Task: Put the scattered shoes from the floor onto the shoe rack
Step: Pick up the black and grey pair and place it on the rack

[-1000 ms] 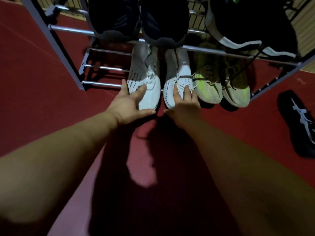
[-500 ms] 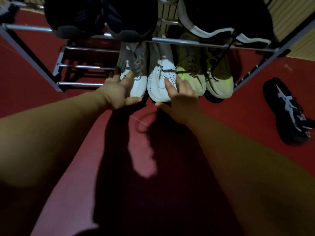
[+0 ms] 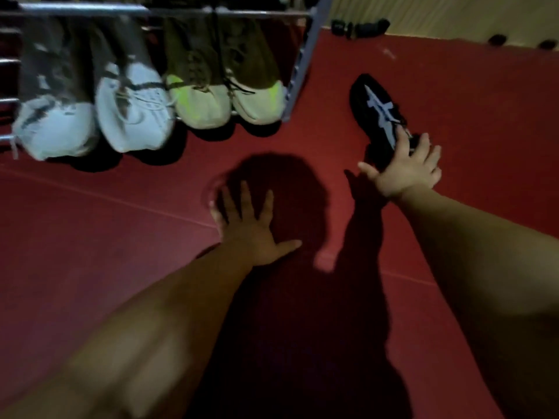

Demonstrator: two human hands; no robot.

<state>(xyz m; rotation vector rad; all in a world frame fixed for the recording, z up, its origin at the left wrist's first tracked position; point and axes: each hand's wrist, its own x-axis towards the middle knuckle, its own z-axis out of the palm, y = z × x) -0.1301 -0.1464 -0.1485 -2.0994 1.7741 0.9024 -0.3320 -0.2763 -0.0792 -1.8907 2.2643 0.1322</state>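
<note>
Done: 2 white knit sneakers and 2 yellow-green sneakers on grey metal shoe rack, upper left | To do: 1 black white-striped sneaker on red floor, right of frame | right hand fingers wide over its heel, no grip yet | left hand splayed flat on floor, centre

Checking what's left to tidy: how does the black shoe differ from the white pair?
The black shoe lies on the floor outside the rack; the white pair sits on it. The black shoe is dark with pale stripes; the white pair is mostly white. The right hand touches the black shoe; nothing touches the white pair. Both are sneakers.
</note>
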